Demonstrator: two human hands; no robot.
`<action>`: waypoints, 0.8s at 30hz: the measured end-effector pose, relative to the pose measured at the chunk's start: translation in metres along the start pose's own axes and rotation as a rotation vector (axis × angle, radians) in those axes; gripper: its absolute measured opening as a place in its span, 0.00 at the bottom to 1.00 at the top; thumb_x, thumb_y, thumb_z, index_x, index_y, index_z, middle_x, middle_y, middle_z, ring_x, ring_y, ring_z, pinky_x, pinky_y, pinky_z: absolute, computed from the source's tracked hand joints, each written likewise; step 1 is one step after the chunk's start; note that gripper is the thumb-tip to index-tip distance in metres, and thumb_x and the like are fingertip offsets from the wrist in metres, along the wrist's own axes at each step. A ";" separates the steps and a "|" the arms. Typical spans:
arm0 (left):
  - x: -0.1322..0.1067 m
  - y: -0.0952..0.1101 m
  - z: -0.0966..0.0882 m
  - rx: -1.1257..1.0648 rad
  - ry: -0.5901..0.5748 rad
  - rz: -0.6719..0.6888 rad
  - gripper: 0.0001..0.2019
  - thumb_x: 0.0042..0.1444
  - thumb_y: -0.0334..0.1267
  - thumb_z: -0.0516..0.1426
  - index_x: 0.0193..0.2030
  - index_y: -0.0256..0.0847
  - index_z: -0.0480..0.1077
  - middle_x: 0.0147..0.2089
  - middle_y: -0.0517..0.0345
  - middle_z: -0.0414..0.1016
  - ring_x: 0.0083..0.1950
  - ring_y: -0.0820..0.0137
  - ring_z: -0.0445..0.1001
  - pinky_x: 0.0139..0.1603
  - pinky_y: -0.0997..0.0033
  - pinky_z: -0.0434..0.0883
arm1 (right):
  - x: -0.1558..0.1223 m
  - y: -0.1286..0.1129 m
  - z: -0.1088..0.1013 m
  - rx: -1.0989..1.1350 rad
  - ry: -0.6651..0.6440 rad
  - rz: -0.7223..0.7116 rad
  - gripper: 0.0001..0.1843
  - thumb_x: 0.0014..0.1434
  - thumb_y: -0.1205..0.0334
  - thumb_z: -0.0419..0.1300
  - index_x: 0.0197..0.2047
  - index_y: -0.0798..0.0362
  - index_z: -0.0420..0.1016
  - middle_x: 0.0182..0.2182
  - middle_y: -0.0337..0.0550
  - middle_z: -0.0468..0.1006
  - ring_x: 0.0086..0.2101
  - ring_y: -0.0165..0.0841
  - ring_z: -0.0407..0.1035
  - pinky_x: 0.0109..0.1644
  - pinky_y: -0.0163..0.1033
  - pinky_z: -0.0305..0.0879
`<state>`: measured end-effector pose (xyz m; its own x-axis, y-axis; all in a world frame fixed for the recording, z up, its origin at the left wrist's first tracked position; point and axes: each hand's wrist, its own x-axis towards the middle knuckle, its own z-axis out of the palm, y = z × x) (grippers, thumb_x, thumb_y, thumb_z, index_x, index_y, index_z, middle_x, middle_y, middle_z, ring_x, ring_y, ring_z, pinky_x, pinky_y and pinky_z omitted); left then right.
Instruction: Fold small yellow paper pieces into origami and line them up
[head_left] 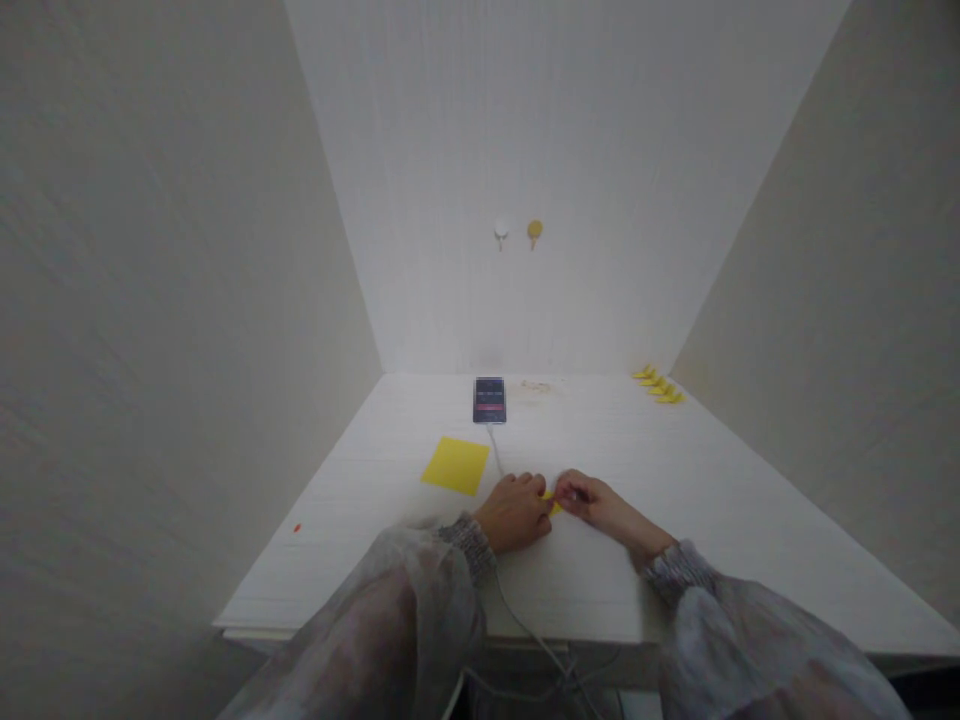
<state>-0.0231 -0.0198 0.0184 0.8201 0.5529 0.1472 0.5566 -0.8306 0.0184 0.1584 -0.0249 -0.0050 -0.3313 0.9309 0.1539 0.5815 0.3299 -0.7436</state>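
Observation:
Between my two hands, low over the white table, is a small piece of folded yellow paper (555,507), mostly covered by fingers. My left hand (517,512) rests on the table with bent fingers closed on the paper's left side. From the right, my right hand (589,498) pinches at the paper's other edge with thumb and fingertips. A flat square yellow sheet (456,466) lies to the left, beyond my left hand. Several folded yellow paper pieces (660,385) stand in a row at the far right corner.
A phone (490,400) lies near the back wall. Its white cable (517,610) runs under my left wrist and over the front table edge (570,640). Two small hooks, one white (501,229) and one yellow (535,229), are on the back wall. An orange scrap (297,527) lies left.

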 end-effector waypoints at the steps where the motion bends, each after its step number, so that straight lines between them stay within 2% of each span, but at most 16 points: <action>1: 0.000 0.000 0.000 -0.002 -0.003 0.002 0.10 0.52 0.37 0.48 0.39 0.40 0.67 0.38 0.51 0.63 0.41 0.66 0.62 0.39 0.66 0.61 | -0.003 -0.004 -0.001 0.014 0.023 -0.004 0.05 0.51 0.66 0.52 0.29 0.54 0.69 0.26 0.38 0.67 0.29 0.29 0.62 0.33 0.34 0.61; 4: -0.001 0.000 -0.001 -0.019 0.001 0.005 0.10 0.52 0.37 0.48 0.38 0.41 0.68 0.39 0.52 0.64 0.41 0.67 0.62 0.39 0.66 0.61 | -0.012 -0.016 0.000 -0.061 0.081 -0.095 0.10 0.54 0.62 0.50 0.29 0.53 0.72 0.31 0.43 0.69 0.33 0.31 0.64 0.37 0.36 0.61; 9: -0.002 -0.002 0.001 -0.051 0.029 -0.007 0.10 0.52 0.38 0.49 0.39 0.43 0.68 0.41 0.54 0.64 0.41 0.68 0.62 0.40 0.67 0.61 | -0.027 -0.029 0.002 -0.371 0.000 -0.262 0.12 0.55 0.62 0.50 0.39 0.51 0.73 0.39 0.47 0.68 0.39 0.36 0.62 0.44 0.43 0.58; 12: -0.003 -0.004 0.005 -0.072 0.042 -0.011 0.11 0.53 0.39 0.48 0.39 0.43 0.68 0.41 0.54 0.63 0.41 0.68 0.62 0.40 0.67 0.61 | -0.031 -0.031 0.000 -0.459 -0.047 -0.291 0.13 0.55 0.62 0.49 0.41 0.51 0.72 0.41 0.49 0.68 0.41 0.38 0.60 0.45 0.45 0.56; 15: -0.003 -0.007 0.008 -0.089 0.070 -0.017 0.12 0.54 0.41 0.46 0.36 0.43 0.69 0.41 0.55 0.63 0.40 0.69 0.62 0.39 0.68 0.61 | -0.031 -0.030 -0.003 -0.458 -0.065 -0.275 0.13 0.56 0.62 0.48 0.39 0.51 0.73 0.41 0.48 0.68 0.41 0.37 0.61 0.45 0.45 0.57; 20: -0.002 -0.012 0.012 -0.115 0.089 -0.022 0.16 0.55 0.45 0.44 0.35 0.43 0.71 0.41 0.55 0.63 0.41 0.69 0.62 0.40 0.69 0.60 | -0.022 -0.023 -0.004 -0.310 -0.042 -0.229 0.15 0.57 0.62 0.46 0.32 0.52 0.74 0.38 0.46 0.67 0.37 0.32 0.63 0.42 0.39 0.61; 24: -0.002 -0.015 0.014 -0.104 0.117 0.024 0.16 0.55 0.46 0.44 0.36 0.44 0.70 0.41 0.54 0.63 0.41 0.69 0.62 0.39 0.69 0.60 | -0.017 -0.015 0.000 -0.350 0.047 -0.239 0.12 0.56 0.63 0.48 0.39 0.52 0.71 0.35 0.47 0.68 0.38 0.35 0.62 0.43 0.42 0.60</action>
<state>-0.0308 -0.0073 0.0036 0.8088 0.5262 0.2628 0.5152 -0.8493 0.1148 0.1552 -0.0458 0.0030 -0.4579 0.8254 0.3302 0.7127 0.5629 -0.4187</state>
